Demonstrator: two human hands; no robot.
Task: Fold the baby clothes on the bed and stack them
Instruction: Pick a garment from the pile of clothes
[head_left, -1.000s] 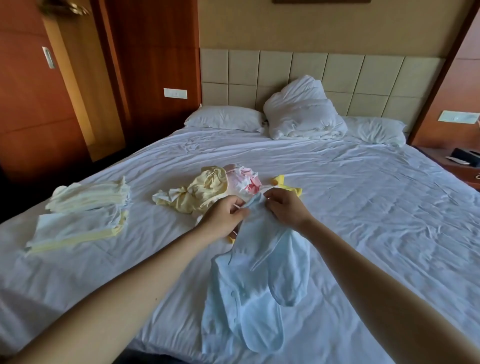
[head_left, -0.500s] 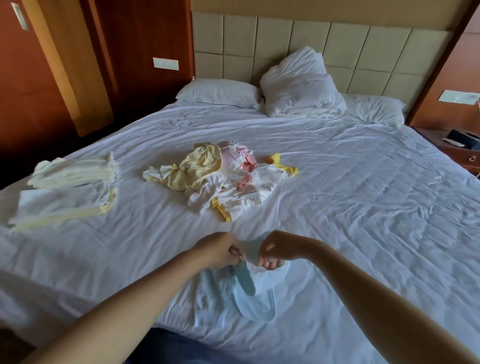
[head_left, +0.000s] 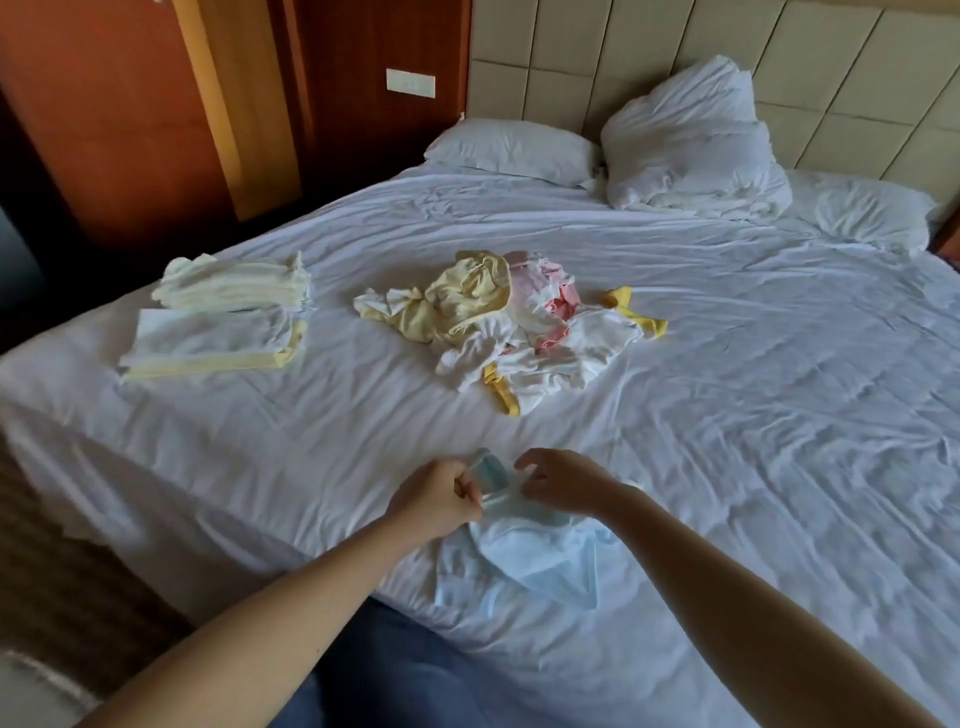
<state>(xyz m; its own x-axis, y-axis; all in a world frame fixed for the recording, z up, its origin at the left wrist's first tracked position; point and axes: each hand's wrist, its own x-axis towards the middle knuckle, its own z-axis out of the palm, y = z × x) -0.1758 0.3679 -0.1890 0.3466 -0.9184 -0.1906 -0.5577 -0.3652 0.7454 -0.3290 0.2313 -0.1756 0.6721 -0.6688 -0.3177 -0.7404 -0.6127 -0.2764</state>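
Observation:
A light blue baby garment (head_left: 530, 561) lies crumpled on the white bed sheet (head_left: 753, 415) near the front edge. My left hand (head_left: 441, 501) pinches the garment's top edge. Just to its right, my right hand (head_left: 563, 480) hovers over the same edge with its fingers loosely curled, and no grip shows. A loose heap of unfolded baby clothes (head_left: 511, 322) in yellow, pink and white sits mid-bed. Two folded piles, a cream one (head_left: 234, 283) and a white one with yellow trim (head_left: 213, 345), lie side by side at the left.
Three white pillows (head_left: 685, 140) rest against the padded headboard (head_left: 597, 62). Wooden wall panels (head_left: 130, 104) stand to the left. The bed's left edge and its corner drop off near the folded piles. My blue-trousered leg (head_left: 395, 670) touches the front edge.
The blue garment came down from hanging in both hands and now lies on the sheet. My right hand has loosened from its edge. The camera has swung left.

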